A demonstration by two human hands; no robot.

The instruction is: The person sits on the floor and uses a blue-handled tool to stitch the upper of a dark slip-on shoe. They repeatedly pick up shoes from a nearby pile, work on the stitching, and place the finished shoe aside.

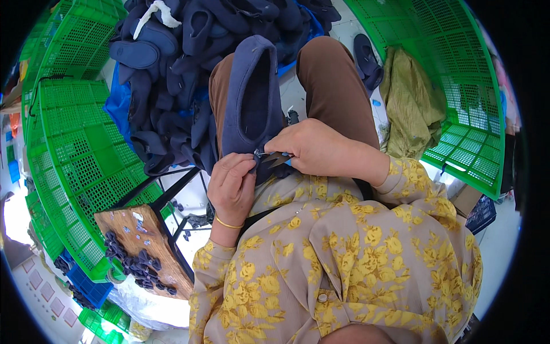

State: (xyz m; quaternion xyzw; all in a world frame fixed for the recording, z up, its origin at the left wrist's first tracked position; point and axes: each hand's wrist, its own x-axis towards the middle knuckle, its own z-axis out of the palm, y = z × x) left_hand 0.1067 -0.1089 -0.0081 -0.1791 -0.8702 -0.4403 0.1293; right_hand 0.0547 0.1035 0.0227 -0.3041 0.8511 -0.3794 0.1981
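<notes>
A navy blue fabric slip-on shoe (234,109) lies over my lap, its toe pointing away from me and its opening facing up. My left hand (232,186) pinches the shoe's heel edge between thumb and fingers. A bit of pale thread or tag shows at the fingertips, too small to make out. Small thread snips (278,159) with dark blades are gripped in my right hand (321,149). Their blades lie close to the left fingertips at the heel; whether they touch the fabric I cannot tell. The right palm hides the handle.
A large heap of navy shoes (192,74) sits on blue sheeting ahead and left. Green plastic crates (86,149) stand on both sides. Small dark scraps (140,266) lie on a wooden board (177,275) at my left. One loose shoe (366,60) and an olive sack (409,103) are at right.
</notes>
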